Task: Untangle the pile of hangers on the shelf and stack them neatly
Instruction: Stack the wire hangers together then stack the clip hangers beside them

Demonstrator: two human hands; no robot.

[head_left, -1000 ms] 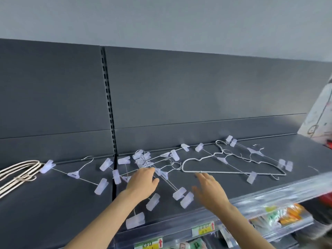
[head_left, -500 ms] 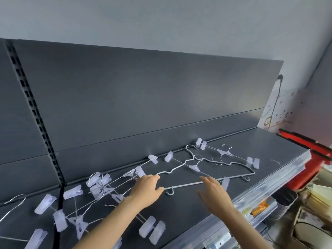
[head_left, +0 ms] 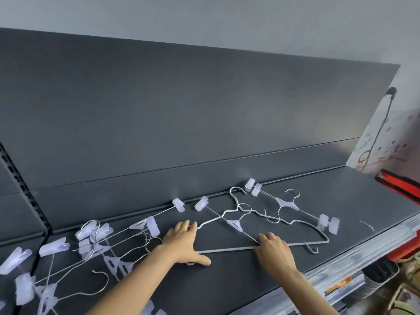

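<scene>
Left hand: left hand (head_left: 181,244) lies palm down on the shelf (head_left: 227,283), fingers straight and pointing far, thumb spread wide to the right. It holds nothing.
Left contact: fingertips reach the left end of the white wire hanger (head_left: 227,249); the forearm comes in from near left.
Right hand: right hand (head_left: 273,251) sits on the hanger's near bar, fingers bent, tips pressed down where a thin rod crosses that bar.
Right grip: cannot tell. The back of the hand hides whether the fingers close round the bar.
Hanger position: white wire hanger lies flat mid-shelf between the two hands, hook towards the far back panel (head_left: 204,110).
Crossing item: one clip hanger (head_left: 235,224) lies diagonally over the white one, its rod running under the right hand.
Second clip hanger: far clip hanger (head_left: 285,203) lies far right, overlapping the white hanger's right shoulder.
Pile: tangled clip hangers (head_left: 97,242) lie left of the left hand, hooks and pale clips interlocked, spreading to the near left edge.
Writing: orange tag (head_left: 338,288) on the front rail (head_left: 354,258) is too blurred to read.
Surroundings: slotted upright (head_left: 22,189) far left; patterned board (head_left: 386,142) with a dark cable (head_left: 377,133) far right; red object (head_left: 400,187) beside it.
Loose bit: short wire piece (head_left: 367,225) lies alone right of the hangers.
</scene>
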